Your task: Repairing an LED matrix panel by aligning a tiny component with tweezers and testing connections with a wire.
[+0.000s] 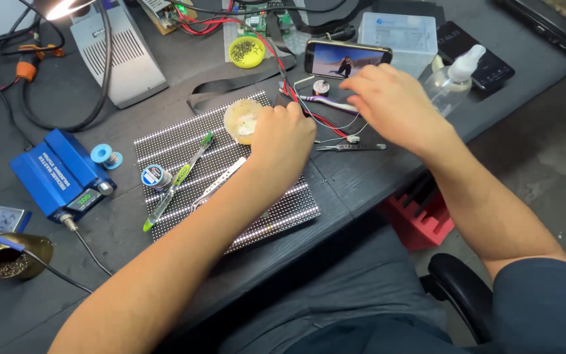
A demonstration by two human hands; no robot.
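The left hand (283,141) rests as a loose fist on the LED panel (224,174), its knuckles touching the small round flux tin (242,120) at the panel's far edge. The fingers are curled under; whether they pinch anything cannot be told. The right hand (394,105) hovers flat and half open over the desk (361,177) just right of the panel, fingertips above the purple-handled tool (325,102) and the red wires (309,111). It is blurred, and no grip shows.

Step in hand, as judged: the left hand steadies the tin on the panel while the right hand reaches for a tool.

The tweezers (352,147) lie on the desk near the right wrist. A green toothbrush (178,180), a solder spool (156,177) and a metal strip (217,183) lie on the panel left of the left forearm. The blue soldering station (60,174) stands well apart at the left.

Next move, as judged: the right fingers must close on one thin handle without snagging the wires beside it, and the left hand must keep the tin from sliding.
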